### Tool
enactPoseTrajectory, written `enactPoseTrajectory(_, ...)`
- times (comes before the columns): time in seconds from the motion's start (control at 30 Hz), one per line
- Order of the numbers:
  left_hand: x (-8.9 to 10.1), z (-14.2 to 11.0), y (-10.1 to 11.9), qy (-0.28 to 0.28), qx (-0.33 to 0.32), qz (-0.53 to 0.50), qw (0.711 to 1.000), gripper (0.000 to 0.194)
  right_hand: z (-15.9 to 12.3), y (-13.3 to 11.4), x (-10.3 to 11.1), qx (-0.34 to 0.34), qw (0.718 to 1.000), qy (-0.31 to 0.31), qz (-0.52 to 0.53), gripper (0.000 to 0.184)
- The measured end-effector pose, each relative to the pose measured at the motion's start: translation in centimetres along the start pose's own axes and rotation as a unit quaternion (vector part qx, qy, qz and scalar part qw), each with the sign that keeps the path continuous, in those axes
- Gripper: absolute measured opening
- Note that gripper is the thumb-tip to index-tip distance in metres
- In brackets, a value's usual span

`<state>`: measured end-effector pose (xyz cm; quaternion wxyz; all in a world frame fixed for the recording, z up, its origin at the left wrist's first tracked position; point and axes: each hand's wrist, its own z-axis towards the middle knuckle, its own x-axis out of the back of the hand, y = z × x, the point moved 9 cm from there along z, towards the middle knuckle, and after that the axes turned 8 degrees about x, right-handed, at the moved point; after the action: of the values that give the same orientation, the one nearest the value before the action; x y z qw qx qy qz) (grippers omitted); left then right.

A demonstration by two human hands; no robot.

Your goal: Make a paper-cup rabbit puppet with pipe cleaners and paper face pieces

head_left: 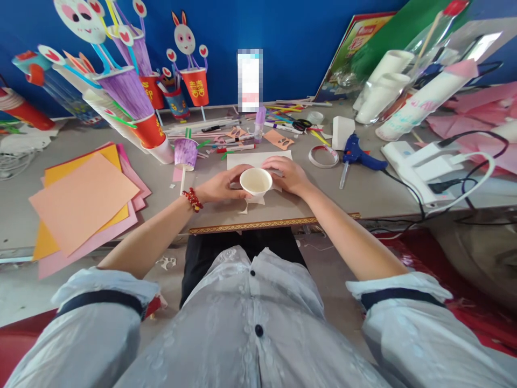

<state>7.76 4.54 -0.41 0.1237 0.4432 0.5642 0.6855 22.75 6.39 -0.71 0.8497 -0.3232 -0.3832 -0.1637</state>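
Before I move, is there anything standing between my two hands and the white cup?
Nothing visible: the left hand holds the white cup, and the right hand is at its other side. A paper scrap lies nearer you.

The glue gun (359,153) and tape roll (323,157) block the right; the left-front tabletop (161,207) lies open.

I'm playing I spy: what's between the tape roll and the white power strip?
A blue glue gun lies between the tape roll and power strip, in the head view.
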Motion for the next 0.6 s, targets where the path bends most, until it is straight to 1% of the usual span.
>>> enactPoseTrajectory(0.17, 0.1, 0.0, 0.6, 0.001, -0.031, 0.002, 1.0, 0.068, 0.0, -0.2, 0.0, -0.004, 1.0, -0.006, 0.003, 0.039)
enactPoseTrajectory(0.27, 0.2, 0.0, 0.6, -0.002, -0.036, -0.001, 0.999, 0.069, -0.1, 0.0, 0.0, -0.023, 1.0, -0.001, 0.021, 0.037)
enactPoseTrajectory(0.4, 0.2, -0.1, 0.5, 0.003, -0.037, -0.007, 0.999, 0.068, 0.0, 0.0, 0.6, -0.042, 0.999, 0.0, 0.035, 0.04)
enactPoseTrajectory(0.5, 0.1, -0.2, 0.6, 0.001, -0.03, -0.01, 0.999, 0.069, 0.6, -1.8, 2.4, -0.029, 0.999, 0.023, 0.036, 0.039)
enactPoseTrajectory(0.57, 0.1, -0.3, 0.8, 0.0, -0.035, -0.015, 0.999, 0.068, 1.1, -4.1, 4.1, -0.019, 0.997, 0.056, 0.056, 0.038)
enactPoseTrajectory(0.6, 0.2, -0.4, 0.9, 0.001, -0.04, -0.017, 0.999, 0.067, 1.4, -5.4, 4.5, -0.018, 0.996, 0.05, 0.07, 0.038)
